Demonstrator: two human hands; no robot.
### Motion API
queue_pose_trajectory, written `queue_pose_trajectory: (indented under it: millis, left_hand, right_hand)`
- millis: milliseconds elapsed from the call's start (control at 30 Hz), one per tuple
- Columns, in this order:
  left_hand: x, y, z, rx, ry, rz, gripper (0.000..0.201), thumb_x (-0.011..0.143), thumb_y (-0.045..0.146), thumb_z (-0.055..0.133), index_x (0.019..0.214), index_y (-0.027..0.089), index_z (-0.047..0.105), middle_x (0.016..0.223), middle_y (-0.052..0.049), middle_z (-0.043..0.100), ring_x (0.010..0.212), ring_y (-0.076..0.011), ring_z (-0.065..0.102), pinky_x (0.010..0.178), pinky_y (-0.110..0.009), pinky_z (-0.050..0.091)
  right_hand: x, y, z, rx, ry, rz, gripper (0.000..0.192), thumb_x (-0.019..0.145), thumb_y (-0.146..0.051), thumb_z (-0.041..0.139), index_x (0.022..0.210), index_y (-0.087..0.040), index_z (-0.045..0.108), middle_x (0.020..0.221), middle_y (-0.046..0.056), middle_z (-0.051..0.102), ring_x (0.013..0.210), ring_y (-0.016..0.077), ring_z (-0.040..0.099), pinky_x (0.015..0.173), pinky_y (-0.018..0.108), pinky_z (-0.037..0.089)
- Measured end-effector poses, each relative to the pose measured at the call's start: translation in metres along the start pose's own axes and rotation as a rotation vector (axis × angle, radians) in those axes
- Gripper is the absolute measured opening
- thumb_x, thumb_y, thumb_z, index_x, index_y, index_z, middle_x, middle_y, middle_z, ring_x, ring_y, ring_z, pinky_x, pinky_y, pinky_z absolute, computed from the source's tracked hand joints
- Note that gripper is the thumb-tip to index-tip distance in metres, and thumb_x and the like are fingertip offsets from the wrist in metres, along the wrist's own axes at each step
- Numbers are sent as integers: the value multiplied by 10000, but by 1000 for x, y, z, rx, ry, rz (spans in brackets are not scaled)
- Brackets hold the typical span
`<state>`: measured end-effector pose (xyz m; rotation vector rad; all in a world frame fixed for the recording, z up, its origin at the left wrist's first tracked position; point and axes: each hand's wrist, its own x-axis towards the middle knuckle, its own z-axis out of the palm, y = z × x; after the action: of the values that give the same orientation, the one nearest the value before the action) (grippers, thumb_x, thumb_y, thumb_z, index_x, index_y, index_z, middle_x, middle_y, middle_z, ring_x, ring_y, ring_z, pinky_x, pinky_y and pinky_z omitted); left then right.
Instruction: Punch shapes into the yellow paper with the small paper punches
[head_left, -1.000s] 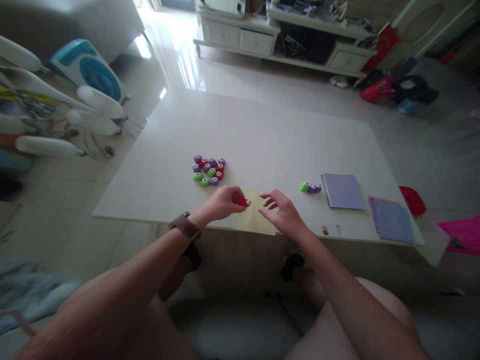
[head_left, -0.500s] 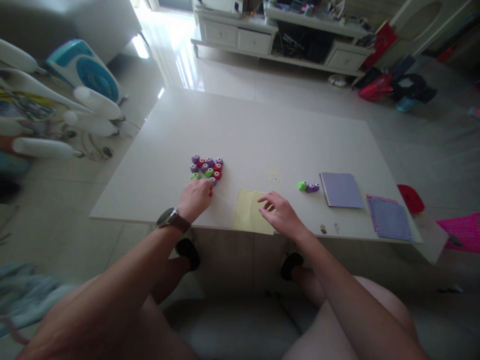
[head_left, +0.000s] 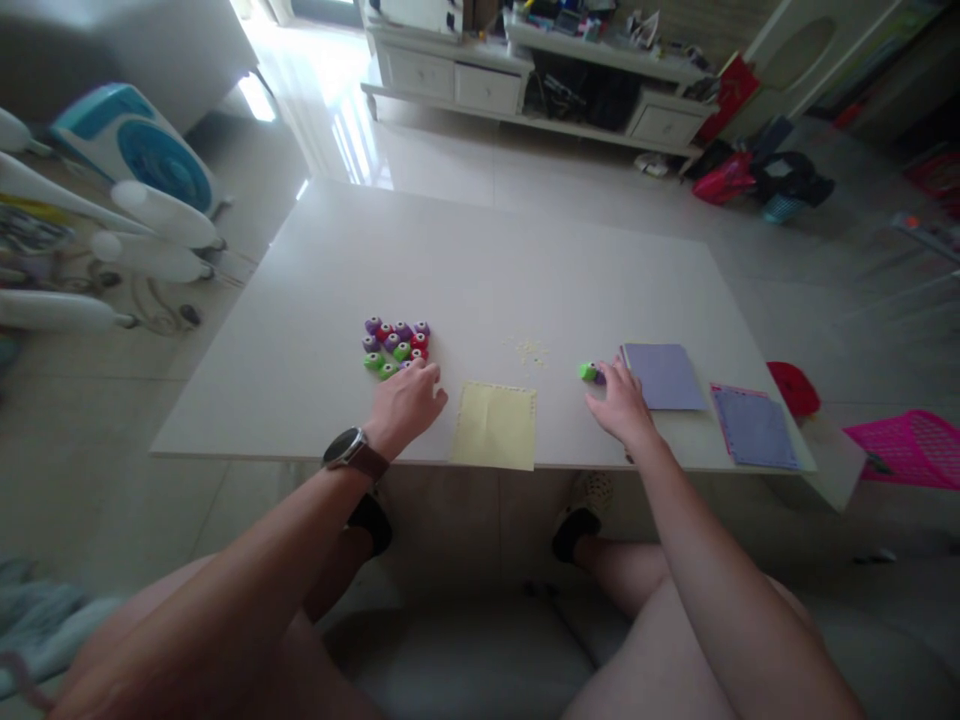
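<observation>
My left hand (head_left: 405, 405), with a watch on its wrist, rests on the white table (head_left: 480, 260), fingertips at the near edge of a cluster of small red, purple and green paper punches (head_left: 394, 343); it holds nothing. A yellow sheet of paper (head_left: 495, 425) lies free between my hands at the table's front edge. My right hand (head_left: 621, 400) lies over a purple punch just right of a green punch (head_left: 587, 371), fingers covering the purple one. A purple paper pad (head_left: 664, 375) lies right beside that hand.
Tiny yellow paper scraps (head_left: 531, 350) are scattered behind the yellow sheet. A second pad (head_left: 754, 428) sits near the right front corner. Beyond the right edge are a red object (head_left: 793, 385) and a pink basket (head_left: 911, 445). A fan (head_left: 135, 150) stands far left.
My left hand carried a red punch from the yellow sheet to the cluster and let it go. My right hand left the sheet and moved right onto the purple punch.
</observation>
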<state>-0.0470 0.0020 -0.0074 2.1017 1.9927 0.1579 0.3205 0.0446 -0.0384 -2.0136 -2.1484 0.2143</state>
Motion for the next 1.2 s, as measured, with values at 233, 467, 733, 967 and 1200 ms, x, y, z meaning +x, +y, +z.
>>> queue_pose_trajectory:
  millis: [233, 467, 733, 967, 1200]
  left_hand:
    - [0, 2, 2, -34, -14, 8, 232, 910, 357, 513, 1009, 197, 649, 1077, -101, 658, 859, -247, 651, 659, -342, 437]
    - [-1, 1, 5, -27, -11, 18, 206, 901, 337, 513, 986, 206, 646, 1046, -77, 662, 848, -228, 653, 653, -335, 431]
    - [-2, 3, 6, -63, -29, 9, 208, 897, 332, 518, 994, 210, 656, 1055, -81, 665, 851, -221, 649, 660, -328, 430]
    - [-2, 4, 6, -93, -57, 0, 223, 889, 345, 533, 1004, 209, 667, 1055, -83, 662, 841, -222, 643, 666, -329, 437]
    - [-2, 4, 6, -98, -56, -3, 212, 886, 337, 531, 997, 214, 665, 1053, -75, 665, 838, -219, 642, 655, -325, 427]
  right_hand:
    - [1, 7, 10, 7, -79, 31, 673, 828, -296, 594, 1479, -185, 464, 1454, 182, 497, 1339, 355, 464, 1135, 505, 364]
    - [2, -7, 0, -98, -13, 130, 614, 865, -390, 586, 1462, -268, 506, 1565, 139, 355, 1345, 420, 369, 1009, 538, 423]
    - [0, -9, 10, -77, -88, 117, 530, 854, -380, 608, 1372, -279, 550, 1390, 147, 496, 1249, 390, 441, 973, 522, 443]
    - [-4, -14, 14, -127, -91, 106, 649, 898, -451, 602, 1511, -344, 419, 1598, 171, 212, 1393, 459, 288, 993, 575, 412]
    - [-4, -16, 14, -99, -67, 102, 591, 863, -456, 664, 1421, -320, 527, 1447, 160, 376, 1283, 405, 396, 973, 515, 438]
